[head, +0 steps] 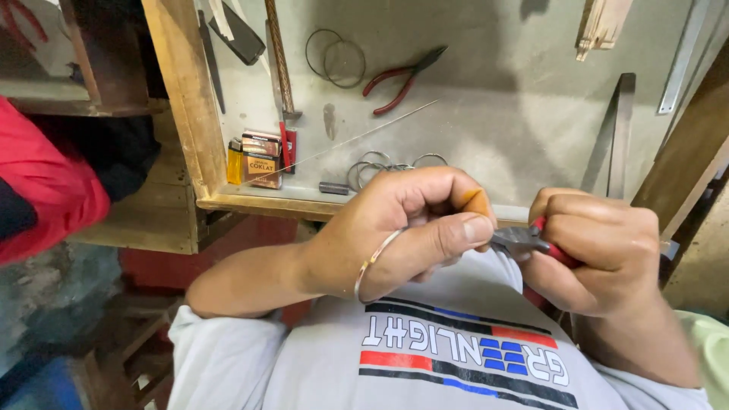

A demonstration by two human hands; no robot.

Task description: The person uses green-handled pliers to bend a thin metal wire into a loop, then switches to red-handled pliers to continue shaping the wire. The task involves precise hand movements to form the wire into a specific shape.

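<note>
Between your hands, your left hand point(402, 228) pinches a metal ring point(373, 263); your right hand point(600, 250) is clamped on red-handled pliers point(524, 241). Beyond them, a wooden tray point(182, 99) holds wire rings point(387, 163).

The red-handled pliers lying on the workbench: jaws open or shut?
Open. The red-handled pliers lie flat on the grey workbench with handles spread apart and the dark jaws slightly parted, untouched by either hand.

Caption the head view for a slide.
Left hand holds a thin metal wire ring while right hand grips red-handled pliers.
</note>
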